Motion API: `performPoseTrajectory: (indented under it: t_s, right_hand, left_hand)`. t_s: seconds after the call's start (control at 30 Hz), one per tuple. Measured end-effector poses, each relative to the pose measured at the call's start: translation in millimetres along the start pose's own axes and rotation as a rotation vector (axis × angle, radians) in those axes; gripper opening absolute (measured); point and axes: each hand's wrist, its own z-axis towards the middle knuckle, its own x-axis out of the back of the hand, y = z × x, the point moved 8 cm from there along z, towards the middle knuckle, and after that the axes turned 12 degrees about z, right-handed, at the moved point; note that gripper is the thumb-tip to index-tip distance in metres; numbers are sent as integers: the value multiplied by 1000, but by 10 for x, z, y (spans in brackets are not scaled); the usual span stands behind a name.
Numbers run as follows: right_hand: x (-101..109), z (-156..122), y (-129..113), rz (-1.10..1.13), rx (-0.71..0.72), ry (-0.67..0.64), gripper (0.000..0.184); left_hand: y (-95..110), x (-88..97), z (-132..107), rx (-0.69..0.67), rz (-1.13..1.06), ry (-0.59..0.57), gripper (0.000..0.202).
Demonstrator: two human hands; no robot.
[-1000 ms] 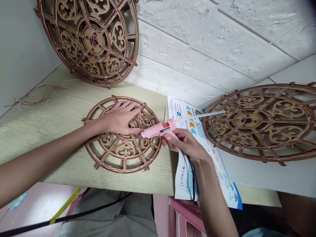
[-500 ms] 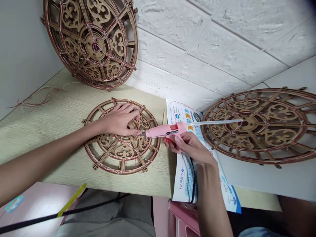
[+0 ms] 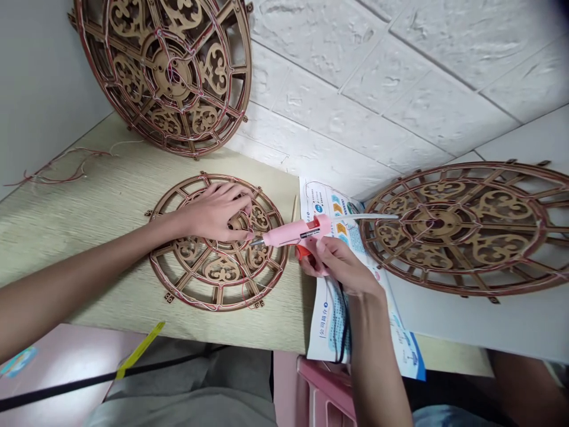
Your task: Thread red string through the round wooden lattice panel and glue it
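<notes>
A round fretwork wooden wheel (image 3: 221,268) with thin red-and-white wire along its spokes lies flat on the table. My left hand (image 3: 216,212) is curled over its hub, gripping it. My right hand (image 3: 338,267) is shut around the handle of a pink hot glue gun (image 3: 288,234). The gun's metal nozzle sits just beside my left fingertips, above the wheel. A pale glue stick (image 3: 368,216) runs out of the gun's back end. What lies under my left palm is hidden.
A matching wheel (image 3: 164,74) leans against the white brick-pattern wall. Another (image 3: 453,225) lies on a white surface to the right. A printed leaflet (image 3: 331,320) lies under my right hand. Loose wires (image 3: 62,172) lie on the wood-grain table (image 3: 111,190), and a pink plastic crate (image 3: 324,391) stands below.
The glue gun has swung from tilted to nearly level, with its nozzle staying by my left fingertips. The whole view has shifted slightly.
</notes>
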Motion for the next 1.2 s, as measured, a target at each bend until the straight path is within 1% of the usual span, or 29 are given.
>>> performPoseTrajectory:
  t_s: [0.1, 0.23, 0.33, 0.47, 0.63, 0.73, 0.83, 0.93, 1.07, 1.2]
  right_hand:
    - [45, -70, -14, 105, 30, -51, 47]
    - [115, -122, -58, 188, 95, -34, 39]
    - [88, -122, -102, 237, 144, -60, 34]
    - [41, -102, -87, 224, 120, -92, 40]
    - [71, -92, -69, 217, 103, -33, 49]
    - [81, -97, -55, 225, 100, -14, 44]
    - [64, -97, -47, 246, 111, -40, 39]
    - [29, -85, -22, 253, 91, -82, 42]
    - [-1, -67, -9, 258, 72, -107, 47]
    - [-1, -56, -7, 292, 82, -107, 43]
  left_hand:
    - [1, 1, 7, -1, -9, -15, 60]
    - [-6, 2, 13, 10, 15, -38, 63]
    - [-14, 4, 12, 13, 23, -38, 64]
    - [-15, 9, 6, -2, 7, -24, 64]
    - [-41, -7, 9, 16, 22, -39, 68]
    - [-38, 2, 14, 8, 40, -33, 68]
    - [-39, 10, 12, 7, 42, -33, 64]
    - [-47, 9, 7, 11, 36, -38, 63]
    - [-49, 32, 2, 7, 44, -18, 58]
    - [-38, 49, -1, 1, 51, -28, 54]
